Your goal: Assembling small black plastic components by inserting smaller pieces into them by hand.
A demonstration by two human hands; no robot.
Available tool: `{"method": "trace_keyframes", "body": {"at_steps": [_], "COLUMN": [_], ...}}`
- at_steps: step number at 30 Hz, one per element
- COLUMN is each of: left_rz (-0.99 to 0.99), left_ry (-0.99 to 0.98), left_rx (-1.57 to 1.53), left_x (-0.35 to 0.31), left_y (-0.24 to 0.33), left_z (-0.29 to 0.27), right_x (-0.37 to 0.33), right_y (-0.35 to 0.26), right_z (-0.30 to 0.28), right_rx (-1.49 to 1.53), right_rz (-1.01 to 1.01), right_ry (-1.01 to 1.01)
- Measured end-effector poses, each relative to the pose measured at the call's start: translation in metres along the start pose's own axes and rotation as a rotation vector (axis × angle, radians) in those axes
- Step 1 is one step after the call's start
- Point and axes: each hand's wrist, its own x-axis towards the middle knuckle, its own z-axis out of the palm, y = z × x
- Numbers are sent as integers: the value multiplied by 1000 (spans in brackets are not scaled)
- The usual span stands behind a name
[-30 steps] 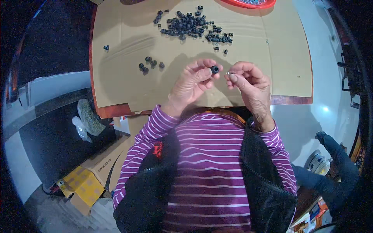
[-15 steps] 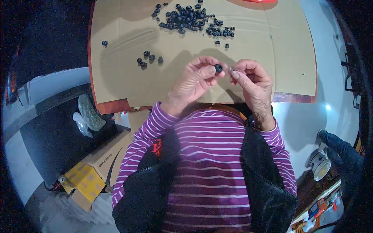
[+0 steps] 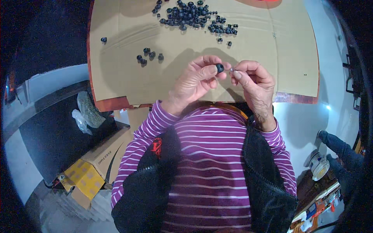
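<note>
Between the thumb and fingers of my left hand (image 3: pixel 200 79) is a small round black part (image 3: pixel 220 68), its rounded face turned toward my right hand. My right hand (image 3: pixel 254 79) pinches a tiny shiny metal piece (image 3: pixel 232 70) at the fingertips; its exact kind is too small to make out. The two pieces are close together but apart, held above the near part of the cardboard sheet (image 3: pixel 295 50). Left of my hands lies a small group of black parts (image 3: pixel 152 54) like the one I hold.
A large pile of black parts (image 3: pixel 186 15) lies at the far middle, with smaller black pieces (image 3: pixel 223 29) to its right. One black part (image 3: pixel 103 40) sits far left. The edge of a red container (image 3: pixel 260 3) shows at the top. Cardboard boxes (image 3: pixel 105 155) stand at lower left.
Both hands keep their hold and have barely moved. The black part is turned slightly, its dark hole less visible now. The view has shifted a little.
</note>
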Motion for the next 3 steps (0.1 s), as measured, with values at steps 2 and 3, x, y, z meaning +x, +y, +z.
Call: {"method": "trace_keyframes", "body": {"at_steps": [2,3], "left_rz": [6,9], "left_ry": [-8,-21], "left_rx": [18,28], "left_x": [0,0], "left_y": [0,1], "left_z": [0,0], "right_x": [0,0], "right_y": [0,-1], "right_z": [0,0], "right_rx": [11,22], "right_rz": [8,16], "right_ry": [3,7]}}
